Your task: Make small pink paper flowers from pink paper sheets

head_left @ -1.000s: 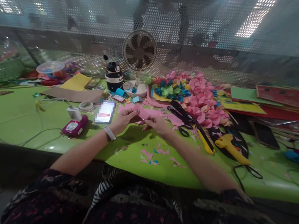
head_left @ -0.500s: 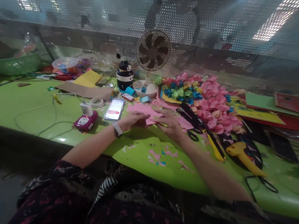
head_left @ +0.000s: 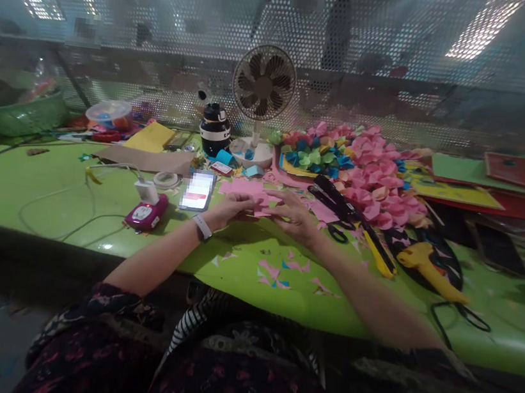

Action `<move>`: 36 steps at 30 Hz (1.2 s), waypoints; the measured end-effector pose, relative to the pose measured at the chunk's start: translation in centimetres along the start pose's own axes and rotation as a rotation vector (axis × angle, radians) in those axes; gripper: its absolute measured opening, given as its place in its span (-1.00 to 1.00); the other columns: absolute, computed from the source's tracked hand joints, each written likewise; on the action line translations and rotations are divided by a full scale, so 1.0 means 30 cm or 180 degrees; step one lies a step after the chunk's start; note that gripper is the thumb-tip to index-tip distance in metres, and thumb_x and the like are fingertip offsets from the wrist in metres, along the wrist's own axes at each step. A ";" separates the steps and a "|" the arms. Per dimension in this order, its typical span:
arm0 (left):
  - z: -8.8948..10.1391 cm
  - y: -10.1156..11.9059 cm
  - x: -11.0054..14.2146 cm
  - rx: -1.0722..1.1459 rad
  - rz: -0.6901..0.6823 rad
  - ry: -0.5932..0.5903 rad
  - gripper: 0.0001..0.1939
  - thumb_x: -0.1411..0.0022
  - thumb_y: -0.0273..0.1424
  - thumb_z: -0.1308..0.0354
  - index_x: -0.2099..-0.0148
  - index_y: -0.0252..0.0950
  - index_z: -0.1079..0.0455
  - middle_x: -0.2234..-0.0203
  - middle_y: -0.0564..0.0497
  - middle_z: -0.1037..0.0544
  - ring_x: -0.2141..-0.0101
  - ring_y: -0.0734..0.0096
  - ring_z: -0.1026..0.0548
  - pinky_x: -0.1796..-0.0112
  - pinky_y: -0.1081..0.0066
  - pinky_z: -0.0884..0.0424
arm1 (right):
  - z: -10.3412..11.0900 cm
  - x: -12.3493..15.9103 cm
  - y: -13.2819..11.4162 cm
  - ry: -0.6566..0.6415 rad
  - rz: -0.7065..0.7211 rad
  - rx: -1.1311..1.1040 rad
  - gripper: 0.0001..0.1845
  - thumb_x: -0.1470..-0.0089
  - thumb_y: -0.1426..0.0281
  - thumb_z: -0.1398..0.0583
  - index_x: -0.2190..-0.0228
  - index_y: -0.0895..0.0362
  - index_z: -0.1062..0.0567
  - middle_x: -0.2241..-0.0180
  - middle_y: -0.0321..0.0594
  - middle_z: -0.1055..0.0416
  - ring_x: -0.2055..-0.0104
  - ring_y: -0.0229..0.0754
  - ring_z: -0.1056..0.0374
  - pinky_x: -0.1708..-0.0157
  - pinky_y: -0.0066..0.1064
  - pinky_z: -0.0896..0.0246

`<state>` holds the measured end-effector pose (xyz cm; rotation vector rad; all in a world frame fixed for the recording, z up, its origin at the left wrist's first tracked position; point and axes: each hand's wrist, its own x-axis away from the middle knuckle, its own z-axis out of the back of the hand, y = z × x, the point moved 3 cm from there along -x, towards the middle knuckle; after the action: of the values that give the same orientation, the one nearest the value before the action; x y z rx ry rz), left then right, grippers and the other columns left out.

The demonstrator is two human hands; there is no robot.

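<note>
Pink paper (head_left: 244, 188) lies in front of me, with another pink piece between my hands. My left hand (head_left: 233, 211) is closed on the near pink piece, thumb on top. From the other side, my right hand (head_left: 294, 217) holds the same piece at its right edge with bent fingers; its fingertips are partly hidden. Further right lie black-handled scissors (head_left: 338, 232) and a black tool (head_left: 335, 193) beside a yellow cutter (head_left: 378, 253). A lit phone (head_left: 198, 191) rests left of my left hand. Pink and blue scraps (head_left: 276, 275) are scattered nearer me.
A fan (head_left: 264, 84) and a black-and-white bottle (head_left: 214, 129) stand at the back. Folded paper flowers (head_left: 373, 166) are heaped at the back right. A yellow glue gun (head_left: 431, 270) lies at right, a purple power adapter (head_left: 145, 213) at left with cables.
The whole view has shifted slightly. Both hands stay on the pink paper, with the right hand's fingers a little closer to the left hand.
</note>
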<state>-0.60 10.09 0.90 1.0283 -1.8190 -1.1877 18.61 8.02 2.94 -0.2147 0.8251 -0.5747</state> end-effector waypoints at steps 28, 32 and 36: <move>-0.045 0.010 0.029 -0.0292 -0.0292 -0.0734 -0.65 0.02 -0.25 -0.46 0.22 -0.35 -0.57 0.16 -0.17 -0.64 0.01 0.05 -0.56 0.15 0.25 -0.56 | -0.027 -0.011 0.003 0.0646 -0.1569 -0.0961 -0.47 -0.01 -0.15 -0.22 0.48 0.09 -0.42 0.49 -0.26 -0.40 0.43 -0.20 -0.32 0.38 -0.32 -0.31; -0.053 0.008 0.034 -0.0478 -0.0408 -0.0687 -0.58 0.01 -0.17 -0.45 0.18 -0.35 -0.58 0.15 -0.17 -0.65 0.05 0.13 -0.59 0.14 0.31 -0.54 | -0.033 -0.010 -0.008 0.0580 -0.1625 -0.1075 -0.46 -0.01 -0.15 -0.22 0.48 0.09 -0.40 0.49 -0.26 -0.41 0.42 -0.19 -0.35 0.36 -0.33 -0.32; -0.063 0.006 0.033 -0.0482 -0.0447 -0.0649 -0.53 0.04 -0.10 -0.45 0.19 -0.34 -0.58 0.18 -0.15 -0.66 0.09 0.16 -0.61 0.13 0.30 -0.53 | -0.036 -0.007 -0.012 0.0624 -0.1636 -0.1036 -0.47 -0.02 -0.15 -0.22 0.49 0.08 -0.38 0.49 -0.27 -0.39 0.43 -0.21 -0.32 0.38 -0.34 -0.29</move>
<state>0.61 8.56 1.79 0.9911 -1.7998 -1.5395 17.53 7.88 2.50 -0.6896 1.0605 -0.9518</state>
